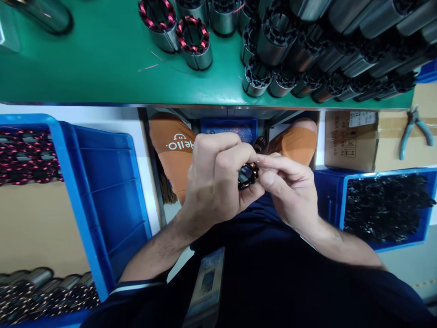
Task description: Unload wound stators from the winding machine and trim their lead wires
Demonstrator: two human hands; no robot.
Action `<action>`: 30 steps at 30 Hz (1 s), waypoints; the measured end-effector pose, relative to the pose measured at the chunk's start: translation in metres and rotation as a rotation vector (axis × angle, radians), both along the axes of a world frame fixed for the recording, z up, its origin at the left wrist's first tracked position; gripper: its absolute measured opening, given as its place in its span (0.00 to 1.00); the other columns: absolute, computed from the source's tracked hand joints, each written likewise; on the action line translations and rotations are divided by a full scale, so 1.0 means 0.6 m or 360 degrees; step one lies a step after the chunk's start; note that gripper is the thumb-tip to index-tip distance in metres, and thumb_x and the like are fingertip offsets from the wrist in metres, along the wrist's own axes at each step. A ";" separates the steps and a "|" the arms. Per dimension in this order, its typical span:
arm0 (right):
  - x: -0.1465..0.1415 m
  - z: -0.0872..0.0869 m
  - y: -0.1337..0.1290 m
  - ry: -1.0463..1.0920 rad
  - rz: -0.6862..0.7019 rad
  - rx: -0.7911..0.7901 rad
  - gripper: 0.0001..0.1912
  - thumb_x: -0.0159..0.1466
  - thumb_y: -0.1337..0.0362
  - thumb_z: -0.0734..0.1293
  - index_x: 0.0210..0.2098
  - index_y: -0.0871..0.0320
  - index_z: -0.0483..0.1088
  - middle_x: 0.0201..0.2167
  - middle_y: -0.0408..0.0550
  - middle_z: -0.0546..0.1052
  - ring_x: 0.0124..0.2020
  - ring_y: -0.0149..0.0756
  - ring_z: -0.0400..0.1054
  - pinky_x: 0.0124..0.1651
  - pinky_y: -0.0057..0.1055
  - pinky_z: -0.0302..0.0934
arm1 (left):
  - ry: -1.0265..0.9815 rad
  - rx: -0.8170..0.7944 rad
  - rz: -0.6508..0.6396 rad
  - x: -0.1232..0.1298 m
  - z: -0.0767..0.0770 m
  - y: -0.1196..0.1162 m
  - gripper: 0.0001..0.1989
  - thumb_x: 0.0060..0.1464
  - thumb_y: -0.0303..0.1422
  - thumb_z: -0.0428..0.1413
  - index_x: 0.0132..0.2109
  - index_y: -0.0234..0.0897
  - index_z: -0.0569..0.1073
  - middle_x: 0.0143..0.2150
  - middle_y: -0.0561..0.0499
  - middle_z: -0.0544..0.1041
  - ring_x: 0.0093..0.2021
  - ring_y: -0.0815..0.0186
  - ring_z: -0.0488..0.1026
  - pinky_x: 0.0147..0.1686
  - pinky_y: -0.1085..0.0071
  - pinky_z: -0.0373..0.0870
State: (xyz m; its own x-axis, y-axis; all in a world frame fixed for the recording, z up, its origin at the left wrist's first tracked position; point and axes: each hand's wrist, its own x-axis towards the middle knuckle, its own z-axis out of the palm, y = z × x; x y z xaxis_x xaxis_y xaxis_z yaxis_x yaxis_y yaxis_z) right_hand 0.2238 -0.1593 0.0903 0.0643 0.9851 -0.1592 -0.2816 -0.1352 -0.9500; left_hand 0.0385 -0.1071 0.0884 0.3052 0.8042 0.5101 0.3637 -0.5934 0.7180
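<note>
The left hand (215, 175) wraps tightly around a wound core (248, 175), up in front of the lap, short of the green bench (102, 77). Copper-coloured winding already shows around its rim, yet the handwork there looks unfinished: the right hand (290, 191) bends thumb and forefinger in at the edge, whether pinching a wire end, nobody can tell. The open end faces up towards the wearer, slightly tilted; the long axis seems to run down into the palm, mostly hidden.

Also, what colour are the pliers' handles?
Teal-blue: the handles show best in the head view.
</note>
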 end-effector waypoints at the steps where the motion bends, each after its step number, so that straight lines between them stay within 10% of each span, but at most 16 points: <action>1: -0.004 -0.001 -0.002 -0.0014 -0.0038 -0.0009 0.14 0.73 0.58 0.86 0.56 0.38 0.93 0.45 0.44 0.89 0.45 0.35 0.84 0.53 0.34 0.85 | 0.0008 -0.0001 -0.0007 0.000 -0.003 0.000 0.23 0.74 0.50 0.74 0.67 0.53 0.78 0.59 0.42 0.82 0.58 0.48 0.79 0.60 0.46 0.82; 15: 0.042 0.043 0.042 -0.0351 0.0246 0.0237 0.06 0.73 0.57 0.86 0.46 0.48 0.89 0.47 0.48 0.87 0.47 0.40 0.84 0.52 0.40 0.85 | -0.0118 -0.0117 -0.0116 0.002 0.015 0.003 0.10 0.70 0.35 0.73 0.55 0.49 0.85 0.50 0.44 0.80 0.48 0.54 0.78 0.51 0.55 0.82; 19: 0.092 0.080 0.063 -0.1071 0.0607 0.0661 0.09 0.73 0.66 0.83 0.51 0.47 0.89 0.69 0.51 0.86 0.68 0.54 0.83 0.72 0.55 0.82 | -0.0518 -0.1341 -0.0750 -0.005 -0.002 0.026 0.19 0.79 0.56 0.64 0.54 0.46 0.83 0.45 0.46 0.84 0.35 0.60 0.80 0.34 0.62 0.81; 22: 0.122 0.083 0.057 -0.1198 0.0834 0.0554 0.08 0.75 0.66 0.81 0.52 0.49 0.86 0.72 0.52 0.86 0.67 0.54 0.85 0.67 0.52 0.85 | -0.0705 -0.2172 -0.1151 -0.008 -0.043 0.033 0.42 0.78 0.75 0.44 0.55 0.44 0.82 0.33 0.47 0.82 0.18 0.63 0.70 0.17 0.64 0.63; 26: 0.136 0.060 0.034 -0.0667 0.0751 -0.0187 0.14 0.76 0.53 0.83 0.44 0.54 0.82 0.46 0.53 0.91 0.54 0.48 0.89 0.52 0.39 0.85 | -0.0449 -0.1001 -0.0219 0.001 -0.065 0.002 0.35 0.63 0.66 0.77 0.60 0.46 0.82 0.48 0.46 0.88 0.39 0.58 0.87 0.36 0.66 0.83; 30: 0.137 0.066 0.034 -0.0626 0.0795 -0.0233 0.14 0.80 0.53 0.79 0.43 0.55 0.82 0.52 0.54 0.90 0.53 0.45 0.88 0.58 0.41 0.85 | 0.0005 -0.0013 -0.0143 0.019 -0.032 -0.022 0.22 0.65 0.36 0.80 0.61 0.43 0.83 0.56 0.49 0.90 0.52 0.59 0.90 0.53 0.68 0.86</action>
State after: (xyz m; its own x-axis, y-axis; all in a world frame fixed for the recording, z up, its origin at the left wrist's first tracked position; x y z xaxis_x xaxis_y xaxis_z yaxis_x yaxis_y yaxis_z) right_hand 0.3062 -0.1391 0.1300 -0.3150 0.8815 -0.3517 0.2135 -0.2953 -0.9312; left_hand 0.0501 -0.1203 0.0693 0.3778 0.7777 0.5024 0.3116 -0.6177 0.7220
